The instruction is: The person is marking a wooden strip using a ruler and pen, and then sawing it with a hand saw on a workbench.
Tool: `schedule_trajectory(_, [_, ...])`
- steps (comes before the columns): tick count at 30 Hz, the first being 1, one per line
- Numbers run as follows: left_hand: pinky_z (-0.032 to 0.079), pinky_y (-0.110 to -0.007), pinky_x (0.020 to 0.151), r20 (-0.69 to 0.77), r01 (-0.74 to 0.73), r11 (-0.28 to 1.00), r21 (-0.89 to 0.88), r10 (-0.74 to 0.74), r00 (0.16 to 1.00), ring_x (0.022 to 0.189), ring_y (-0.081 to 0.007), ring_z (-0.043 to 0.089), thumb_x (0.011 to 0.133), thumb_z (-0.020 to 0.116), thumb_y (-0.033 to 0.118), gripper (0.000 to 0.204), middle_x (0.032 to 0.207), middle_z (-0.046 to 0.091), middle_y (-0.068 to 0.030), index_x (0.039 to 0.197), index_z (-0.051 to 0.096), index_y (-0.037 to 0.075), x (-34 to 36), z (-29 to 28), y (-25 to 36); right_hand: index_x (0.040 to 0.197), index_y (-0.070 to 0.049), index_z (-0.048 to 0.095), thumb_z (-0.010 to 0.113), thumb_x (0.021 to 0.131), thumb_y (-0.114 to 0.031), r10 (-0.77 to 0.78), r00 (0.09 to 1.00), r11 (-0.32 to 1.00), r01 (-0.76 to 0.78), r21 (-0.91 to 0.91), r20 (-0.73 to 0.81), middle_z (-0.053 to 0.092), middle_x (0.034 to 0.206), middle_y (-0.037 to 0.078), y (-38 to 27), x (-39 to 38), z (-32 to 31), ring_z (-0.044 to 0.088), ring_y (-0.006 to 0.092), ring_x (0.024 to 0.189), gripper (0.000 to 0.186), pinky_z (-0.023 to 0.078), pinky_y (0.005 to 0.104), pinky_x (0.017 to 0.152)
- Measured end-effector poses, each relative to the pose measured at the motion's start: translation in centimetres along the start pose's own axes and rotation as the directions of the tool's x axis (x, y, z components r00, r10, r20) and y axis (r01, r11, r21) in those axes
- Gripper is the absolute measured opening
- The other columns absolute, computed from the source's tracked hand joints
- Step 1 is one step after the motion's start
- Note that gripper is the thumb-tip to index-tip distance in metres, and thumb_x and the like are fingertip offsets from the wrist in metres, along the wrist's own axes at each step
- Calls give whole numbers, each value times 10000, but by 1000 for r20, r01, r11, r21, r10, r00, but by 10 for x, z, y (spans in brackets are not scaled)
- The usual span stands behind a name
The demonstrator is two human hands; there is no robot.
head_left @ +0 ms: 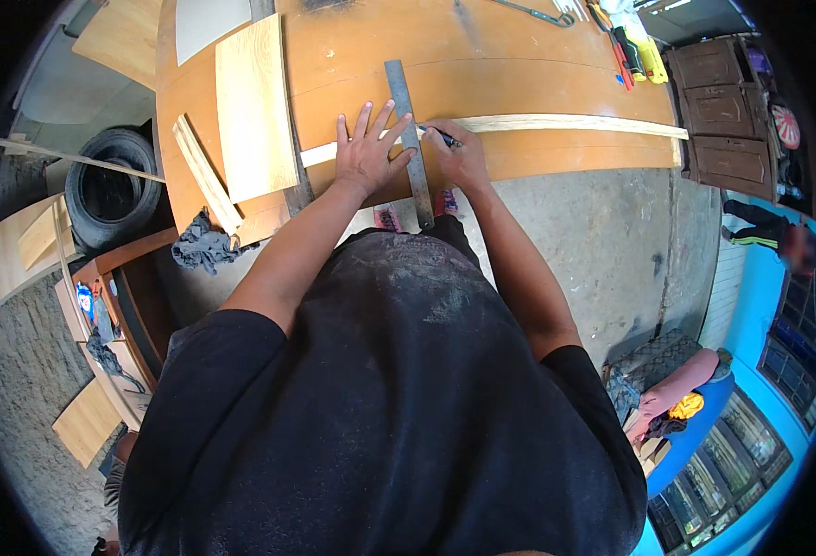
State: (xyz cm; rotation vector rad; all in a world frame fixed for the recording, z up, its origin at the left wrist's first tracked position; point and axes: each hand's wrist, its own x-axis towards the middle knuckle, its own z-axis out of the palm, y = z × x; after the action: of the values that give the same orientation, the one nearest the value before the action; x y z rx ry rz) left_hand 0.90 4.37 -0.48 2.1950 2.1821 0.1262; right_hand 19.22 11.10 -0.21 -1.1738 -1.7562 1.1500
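A long, narrow wooden strip (pixel 565 121) lies across the near side of the orange-brown table (pixel 519 88). Over it, almost at a right angle, a grey metal ruler (pixel 418 183) juts past the table's near edge toward my body. My left hand (pixel 367 157) is spread flat, its fingers reaching over the strip and its fingertips at the ruler's left edge. Just right of the ruler, my right hand (pixel 461 159) grips a dark pen (pixel 446 137), its tip close to the strip and the ruler.
Left on the table are a pale wood-grain board (pixel 255 111) and a short wooden piece (pixel 206 176). Tools, including a yellow-handled one (pixel 651 60), sit at the far right. A tyre (pixel 111 181) stands left, a dark wooden cabinet (pixel 718 111) right. Another person (pixel 769 232) is farther off.
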Motion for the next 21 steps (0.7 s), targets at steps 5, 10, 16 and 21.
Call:
schedule_trajectory(5, [126, -682, 1165, 7, 5, 1000, 4, -5, 1000, 1508, -286, 239, 917, 514, 649, 675, 1636, 281, 16, 1528, 356, 410, 0, 0, -1, 998, -40, 732, 675, 918, -169, 123, 987, 991, -127, 33, 104, 725, 906, 125, 4, 5, -8, 687, 202, 829, 163, 530, 314, 792])
schedule_trajectory(10, [121, -681, 1168, 15, 6, 1000, 5, -6, 1000, 1513, -290, 227, 919, 514, 643, 676, 1638, 278, 14, 1531, 353, 405, 1, 0, -1, 1006, -37, 728, 679, 924, -177, 163, 984, 976, -172, 131, 78, 728, 941, 122, -1, 4, -5, 673, 165, 849, 170, 524, 304, 807])
schedule_trajectory(16, [98, -670, 1178, 33, 14, 1000, -4, -14, 999, 1521, -287, 209, 924, 510, 638, 679, 1642, 268, 13, 1538, 343, 402, -1, -3, 1, 961, -43, 724, 662, 952, -228, -25, 987, 997, 36, -63, 158, 712, 878, 130, 6, 5, -12, 678, 205, 783, 195, 532, 331, 741])
schedule_trajectory(21, [84, -649, 1189, 12, 25, 999, -41, -24, 1000, 1516, -279, 225, 945, 507, 564, 637, 1637, 279, -11, 1535, 357, 375, -9, 2, 0, 998, -60, 705, 620, 953, -199, -231, 936, 903, 308, -299, 267, 702, 828, 138, 7, -15, -10, 692, 281, 762, 169, 535, 370, 688])
